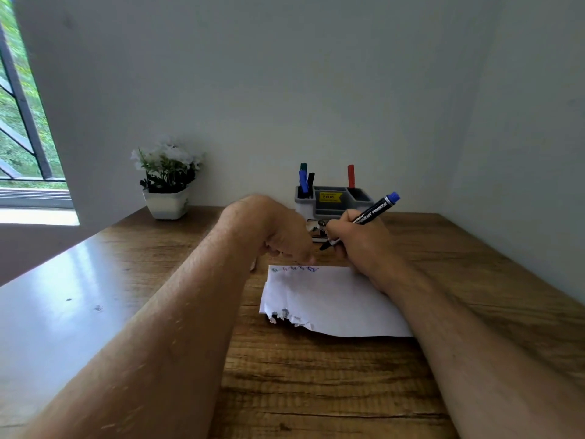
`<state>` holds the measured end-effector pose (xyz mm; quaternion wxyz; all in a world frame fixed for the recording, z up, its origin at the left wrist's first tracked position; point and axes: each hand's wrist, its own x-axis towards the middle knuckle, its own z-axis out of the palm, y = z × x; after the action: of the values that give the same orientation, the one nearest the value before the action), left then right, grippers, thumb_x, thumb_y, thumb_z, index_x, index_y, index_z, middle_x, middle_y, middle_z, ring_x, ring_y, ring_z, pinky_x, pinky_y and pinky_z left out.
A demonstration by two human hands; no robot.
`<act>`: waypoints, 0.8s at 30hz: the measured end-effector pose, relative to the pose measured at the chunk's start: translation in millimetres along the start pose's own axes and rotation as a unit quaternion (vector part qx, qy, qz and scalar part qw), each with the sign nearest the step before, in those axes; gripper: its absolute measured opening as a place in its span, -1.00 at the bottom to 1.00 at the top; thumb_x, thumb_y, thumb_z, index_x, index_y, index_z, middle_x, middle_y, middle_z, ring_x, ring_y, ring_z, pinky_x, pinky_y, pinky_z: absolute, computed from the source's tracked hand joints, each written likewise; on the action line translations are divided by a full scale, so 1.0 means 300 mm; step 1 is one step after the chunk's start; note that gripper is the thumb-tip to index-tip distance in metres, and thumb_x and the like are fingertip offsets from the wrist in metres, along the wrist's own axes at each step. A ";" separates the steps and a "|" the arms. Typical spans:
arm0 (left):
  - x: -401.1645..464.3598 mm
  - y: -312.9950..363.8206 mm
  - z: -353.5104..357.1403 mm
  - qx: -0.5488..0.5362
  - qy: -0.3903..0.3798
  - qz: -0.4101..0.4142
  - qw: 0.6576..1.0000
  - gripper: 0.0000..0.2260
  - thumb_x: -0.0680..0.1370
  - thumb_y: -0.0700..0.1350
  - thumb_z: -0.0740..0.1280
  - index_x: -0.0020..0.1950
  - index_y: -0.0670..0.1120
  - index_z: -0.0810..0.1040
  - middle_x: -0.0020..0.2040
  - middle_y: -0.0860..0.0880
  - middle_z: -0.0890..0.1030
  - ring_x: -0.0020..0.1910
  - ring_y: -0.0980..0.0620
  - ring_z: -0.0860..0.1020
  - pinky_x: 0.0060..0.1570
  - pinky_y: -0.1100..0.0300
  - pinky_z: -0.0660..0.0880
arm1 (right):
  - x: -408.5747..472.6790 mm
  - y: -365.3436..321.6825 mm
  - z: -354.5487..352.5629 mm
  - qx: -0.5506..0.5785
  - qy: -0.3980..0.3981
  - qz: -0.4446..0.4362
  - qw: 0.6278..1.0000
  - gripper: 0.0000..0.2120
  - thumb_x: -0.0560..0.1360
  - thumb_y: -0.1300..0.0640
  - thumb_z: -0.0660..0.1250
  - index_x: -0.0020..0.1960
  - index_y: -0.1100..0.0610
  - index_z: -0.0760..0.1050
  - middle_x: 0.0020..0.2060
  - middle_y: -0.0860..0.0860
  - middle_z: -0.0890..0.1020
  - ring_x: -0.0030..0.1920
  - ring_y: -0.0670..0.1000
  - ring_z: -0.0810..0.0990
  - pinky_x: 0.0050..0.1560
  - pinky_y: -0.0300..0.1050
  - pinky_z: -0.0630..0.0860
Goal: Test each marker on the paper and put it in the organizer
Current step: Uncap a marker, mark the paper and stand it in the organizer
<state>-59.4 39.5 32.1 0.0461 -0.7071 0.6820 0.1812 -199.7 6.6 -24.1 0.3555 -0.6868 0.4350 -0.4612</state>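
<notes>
We're looking down at a wooden desk [316, 391] against a pale wall, with a window at ten o'clock. A white pot of white flowers [167, 179] stands at eleven o'clock of the paper. Between the two hands, just in front of the organizer, sits a small dark object [316, 229], too hidden for us to name.

Our right hand [361, 242] has its fingers curled round a blue permanent marker [364, 218], tip pointing down toward seven o'clock, blue end raised toward one o'clock. The tip hangs just past the paper's far edge, in the gap between the hands. Our left hand [272, 229] is bent down at the wrist, fingers curled under, fingertips near the paper's far edge; whether they hold anything we cannot tell.

The white sheet of paper [329, 302] lies at the centre, near edge torn, scribbles [296, 269] along its far edge.

At twelve o'clock stands the grey organizer [332, 202] with a yellow price sticker. Its left compartment holds green, blue and black markers [304, 180]; the right one a red marker [350, 176].
</notes>
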 end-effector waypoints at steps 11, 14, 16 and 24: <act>0.028 -0.032 -0.008 -0.396 0.105 0.011 0.912 -0.92 0.56 -0.15 0.14 -0.14 -0.07 0.32 -0.35 -0.02 0.33 -0.46 0.08 0.19 -0.47 0.25 0.09 | 0.013 -0.018 -0.027 0.141 0.036 -0.018 0.989 -0.77 0.48 0.22 0.36 -0.30 0.07 0.39 -0.48 0.03 0.50 -0.52 -0.07 0.45 -0.46 -0.18 0.41; 0.042 -0.023 -0.008 -0.478 0.139 0.021 0.867 -0.86 0.61 -0.14 0.16 -0.15 -0.08 0.38 -0.35 -0.02 0.36 -0.45 0.09 0.21 -0.47 0.23 0.14 | 0.002 -0.034 -0.034 0.193 0.011 -0.011 0.981 -0.78 0.52 0.24 0.37 -0.23 0.08 0.40 -0.44 0.06 0.50 -0.57 -0.10 0.39 -0.58 -0.27 0.30; 0.053 -0.020 -0.007 -0.539 0.160 0.017 0.827 -0.84 0.64 -0.12 0.17 -0.10 -0.12 0.47 -0.30 -0.03 0.39 -0.42 0.09 0.26 -0.47 0.24 0.23 | 0.001 -0.036 -0.038 0.214 0.008 -0.024 0.977 -0.80 0.53 0.26 0.37 -0.20 0.08 0.42 -0.41 0.08 0.51 -0.56 -0.08 0.39 -0.58 -0.27 0.32; 0.053 0.000 -0.005 -0.702 0.168 0.017 0.692 -0.79 0.60 -0.10 0.35 0.13 -0.22 0.56 -0.26 -0.08 0.53 -0.40 0.11 0.40 -0.43 0.28 0.50 | 0.006 -0.037 -0.035 0.272 0.012 -0.054 0.961 -0.79 0.47 0.32 0.42 -0.17 0.03 0.53 -0.36 0.07 0.61 -0.55 -0.04 0.46 -0.59 -0.26 0.35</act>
<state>-59.1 24.1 28.4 -0.5819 -0.5407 0.3644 0.4860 -206.4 8.1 -10.2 0.4986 -0.5809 0.2597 -0.5886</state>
